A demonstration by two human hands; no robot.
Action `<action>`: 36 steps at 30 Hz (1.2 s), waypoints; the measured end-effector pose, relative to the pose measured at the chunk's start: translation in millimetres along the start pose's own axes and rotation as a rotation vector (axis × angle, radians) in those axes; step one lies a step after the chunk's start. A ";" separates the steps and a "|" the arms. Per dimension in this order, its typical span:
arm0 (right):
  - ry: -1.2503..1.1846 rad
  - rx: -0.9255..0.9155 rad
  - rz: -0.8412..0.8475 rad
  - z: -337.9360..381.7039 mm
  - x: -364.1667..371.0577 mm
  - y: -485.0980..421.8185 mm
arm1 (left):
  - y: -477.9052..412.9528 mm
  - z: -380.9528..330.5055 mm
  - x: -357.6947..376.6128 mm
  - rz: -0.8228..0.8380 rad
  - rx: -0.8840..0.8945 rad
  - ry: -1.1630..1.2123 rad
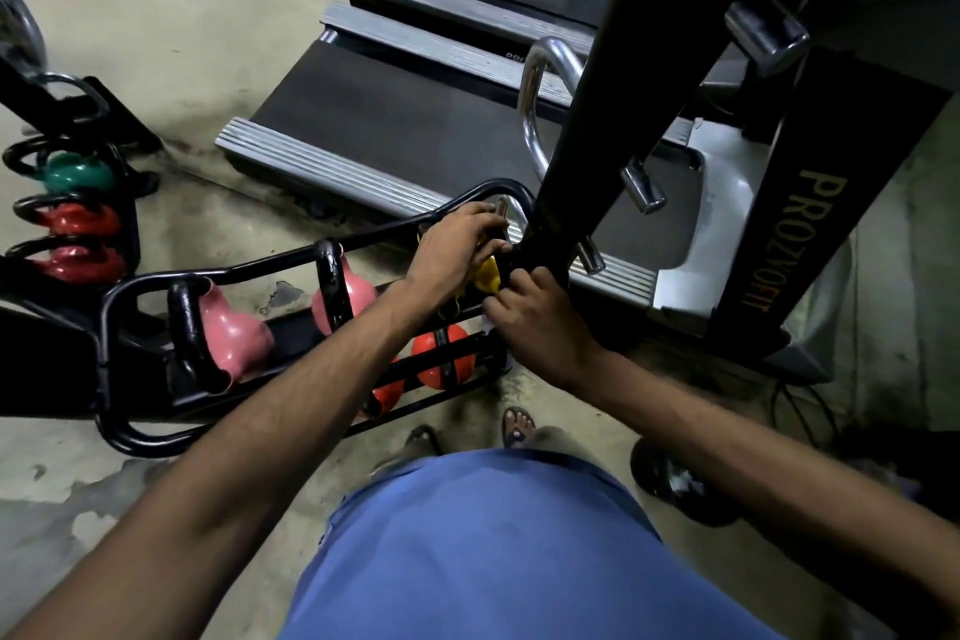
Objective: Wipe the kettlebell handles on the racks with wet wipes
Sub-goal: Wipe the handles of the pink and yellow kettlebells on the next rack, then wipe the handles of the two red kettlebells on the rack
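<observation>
We are at the right end of the low black tubular steel rack (291, 270), both hands on the small yellow kettlebell (488, 271) that sits there, close against the black upright post of the machine (587, 120); our left hand (451, 252) is curled over its top, fingers closed around what we take to be the handle, though the handle itself is hidden; our right hand (540, 322) is closed low beside the bell, and a pale scrap at its near edge may be the white wet wipe (487, 325); we cannot tell how it is held.

To the left on the same rack stand two pink kettlebells with black handles (228, 327) (345, 294); on the lower tier, two orange-red kettlebells (439, 361); far left, a second rack holds a green kettlebell (78, 172) and two red ones (78, 218).

Nothing visible shows which handles are already clean; we judge the job mid-course, with this handle in hand.
</observation>
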State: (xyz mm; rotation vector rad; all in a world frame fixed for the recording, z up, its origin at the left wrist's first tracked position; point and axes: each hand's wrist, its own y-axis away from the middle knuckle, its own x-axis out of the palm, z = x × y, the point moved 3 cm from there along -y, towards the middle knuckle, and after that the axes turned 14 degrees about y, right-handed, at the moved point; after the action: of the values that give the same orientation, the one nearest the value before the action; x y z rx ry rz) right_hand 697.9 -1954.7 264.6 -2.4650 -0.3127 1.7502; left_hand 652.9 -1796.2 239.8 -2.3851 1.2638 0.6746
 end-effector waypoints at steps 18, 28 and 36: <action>-1.683 1.054 0.284 67.4 7.9 88.5 | 203.7 -39.0 25.8 -0.377 -0.295 0.454; -1.966 0.977 0.700 176.2 53.3 130.2 | 343.1 26.3 95.1 -0.627 -0.770 0.625; -1.717 0.750 0.675 225.8 162.4 108.0 | 362.3 140.7 131.4 -0.762 -0.835 0.832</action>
State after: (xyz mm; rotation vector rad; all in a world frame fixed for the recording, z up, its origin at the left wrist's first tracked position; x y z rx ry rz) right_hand 548.3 -2031.3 18.0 -0.1137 0.9752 2.8878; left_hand 378.6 -2006.0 18.2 -3.6955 0.0867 -0.1219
